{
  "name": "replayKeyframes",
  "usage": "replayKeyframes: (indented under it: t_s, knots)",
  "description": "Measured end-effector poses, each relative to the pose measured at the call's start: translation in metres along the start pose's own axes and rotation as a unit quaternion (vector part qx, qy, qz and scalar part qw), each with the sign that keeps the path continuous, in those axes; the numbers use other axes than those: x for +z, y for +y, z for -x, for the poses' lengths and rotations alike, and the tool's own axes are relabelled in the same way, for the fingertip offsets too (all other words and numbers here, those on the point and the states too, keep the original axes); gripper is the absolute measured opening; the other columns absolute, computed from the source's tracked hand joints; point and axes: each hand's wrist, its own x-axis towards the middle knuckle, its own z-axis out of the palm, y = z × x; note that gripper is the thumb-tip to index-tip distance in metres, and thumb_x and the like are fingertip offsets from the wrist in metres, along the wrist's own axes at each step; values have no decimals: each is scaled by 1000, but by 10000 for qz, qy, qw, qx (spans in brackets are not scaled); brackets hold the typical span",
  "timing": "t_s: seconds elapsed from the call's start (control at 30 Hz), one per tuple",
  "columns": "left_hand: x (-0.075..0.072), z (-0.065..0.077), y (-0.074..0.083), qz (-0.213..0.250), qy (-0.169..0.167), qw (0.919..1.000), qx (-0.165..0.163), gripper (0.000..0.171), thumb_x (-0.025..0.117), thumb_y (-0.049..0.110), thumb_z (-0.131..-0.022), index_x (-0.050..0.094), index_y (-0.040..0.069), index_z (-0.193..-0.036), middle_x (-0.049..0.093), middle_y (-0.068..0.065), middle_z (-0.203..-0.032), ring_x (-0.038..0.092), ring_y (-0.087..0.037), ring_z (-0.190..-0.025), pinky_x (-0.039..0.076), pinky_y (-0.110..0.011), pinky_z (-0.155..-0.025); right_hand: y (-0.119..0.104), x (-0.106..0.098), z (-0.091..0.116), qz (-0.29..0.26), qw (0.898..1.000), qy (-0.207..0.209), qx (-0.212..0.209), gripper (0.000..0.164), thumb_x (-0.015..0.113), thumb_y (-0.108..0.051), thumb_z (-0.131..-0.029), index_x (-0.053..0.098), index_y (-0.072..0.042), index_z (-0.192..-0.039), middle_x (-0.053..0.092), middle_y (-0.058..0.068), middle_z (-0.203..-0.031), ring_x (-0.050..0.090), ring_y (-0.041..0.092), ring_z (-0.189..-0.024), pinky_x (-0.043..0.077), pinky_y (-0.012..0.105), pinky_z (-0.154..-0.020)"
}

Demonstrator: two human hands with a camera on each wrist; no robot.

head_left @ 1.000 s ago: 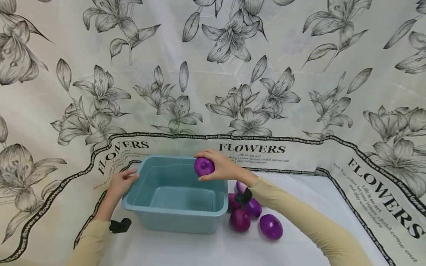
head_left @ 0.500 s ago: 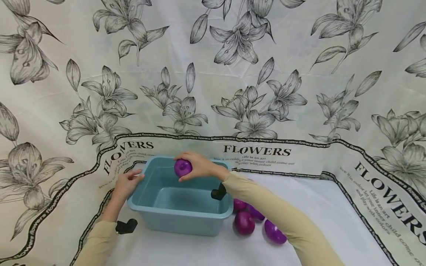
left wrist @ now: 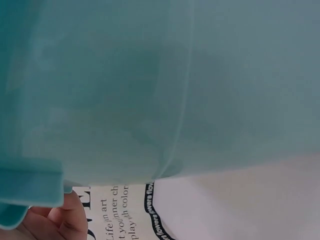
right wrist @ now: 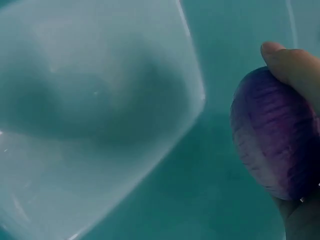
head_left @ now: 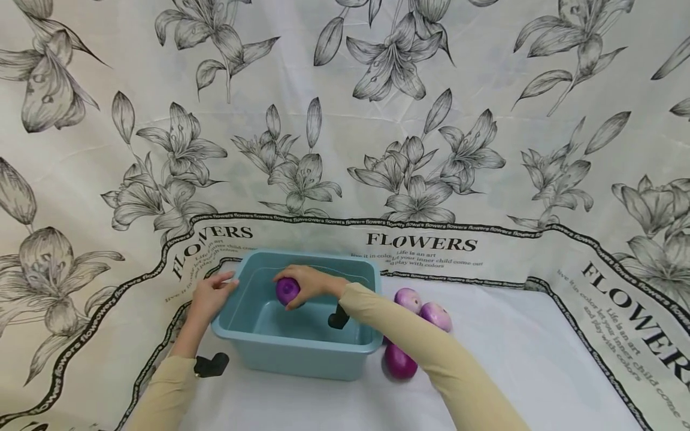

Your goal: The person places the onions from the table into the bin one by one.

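Observation:
A blue-green plastic basin [head_left: 296, 362] stands on the white cloth. My left hand [head_left: 209, 296] holds its left rim, and in the left wrist view curled fingers [left wrist: 72, 220] show under the rim's lip [left wrist: 32, 187]. Inside the basin, above its floor, my right hand [head_left: 312, 282] grips a purple onion [head_left: 288, 291] between thumb and fingers. The right wrist view shows this onion [right wrist: 272, 135] from the side, with the thumb [right wrist: 290, 67] over its top and the basin floor [right wrist: 95, 95] beyond.
Right of the basin lie several more onions, among them two paler ones [head_left: 408, 300] and a dark purple one [head_left: 400, 363]. My right sleeve [head_left: 415, 335] hides part of that group. A flower-printed cloth [head_left: 345, 179] rises behind the basin.
My right hand has carried the onion left from over the basin's right rim and lowered it inside. The left hand stays on the rim. The head view has shifted slightly.

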Motion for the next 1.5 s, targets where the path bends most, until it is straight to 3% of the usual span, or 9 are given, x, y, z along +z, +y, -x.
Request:
replayKeyframes:
  t_s: [0.27,0.53,0.9,1.17,1.5]
  knots:
    - [-1,0,1,65,48,10000,-16,46,58,27,-96,53,4,-136,60,-27,-126,59,-41,-112,46,-51,-90,8,21,-10,101,9987,-369,344,73,82,-30,-77,48,-14,-140,49,8,-134,51,20,-119,47,28,-94]
    - [3,-2,-2,180,104,9998,-21,43,58,23,-96,55,3,-134,62,-26,-121,61,-39,-107,48,-49,-87,11,38,-10,284,9906,-1129,720,74,83,-33,-75,49,-18,-139,48,6,-134,50,17,-118,46,25,-94]
    - [2,-2,-1,222,127,9997,-57,43,58,22,-96,55,2,-134,62,-26,-122,61,-39,-109,48,-50,-90,15,47,-11,712,9816,-1442,1031,79,83,-32,-74,44,-22,-142,42,6,-142,44,19,-129,42,28,-101]
    - [3,0,1,177,66,9998,-107,44,58,24,-96,54,4,-135,60,-26,-125,59,-40,-112,47,-51,-92,14,29,-4,726,9830,-1340,1022,81,82,-28,-76,40,-21,-145,35,6,-151,35,21,-139,38,34,-108]
    - [0,-1,-1,66,85,9998,-168,45,57,27,-96,53,4,-136,61,-26,-123,60,-39,-109,47,-49,-88,8,-10,14,281,9752,-1834,1204,80,80,-22,-79,38,-20,-147,35,5,-153,31,22,-142,32,37,-112]
